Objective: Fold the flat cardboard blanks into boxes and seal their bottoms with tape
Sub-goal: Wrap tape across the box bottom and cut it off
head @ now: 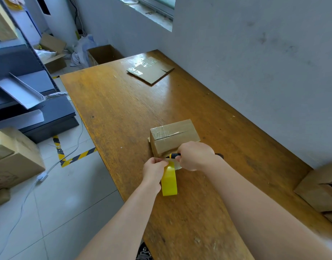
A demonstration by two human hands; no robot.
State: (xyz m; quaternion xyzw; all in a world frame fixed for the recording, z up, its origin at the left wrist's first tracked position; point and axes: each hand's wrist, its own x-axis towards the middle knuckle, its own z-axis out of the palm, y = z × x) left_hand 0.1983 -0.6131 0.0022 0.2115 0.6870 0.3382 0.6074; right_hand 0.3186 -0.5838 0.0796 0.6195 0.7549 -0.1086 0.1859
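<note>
A small folded cardboard box (172,139) stands on the wooden table (123,109), its upper face crossed by a strip of clear tape. Just in front of it my left hand (154,172) grips a yellow tape roll (169,182), held on edge. My right hand (196,155) holds a utility knife with a yellow-and-black handle (173,155) against the tape between the roll and the box. The blade is hidden. A stack of flat cardboard blanks (150,70) lies at the far end of the table.
A grey wall runs along the table's right side. Cardboard boxes (319,190) sit at the table's near right corner. On the floor to the left are an open box (103,54), dark shelving (30,102), more cartons (13,160) and a white cable (43,177).
</note>
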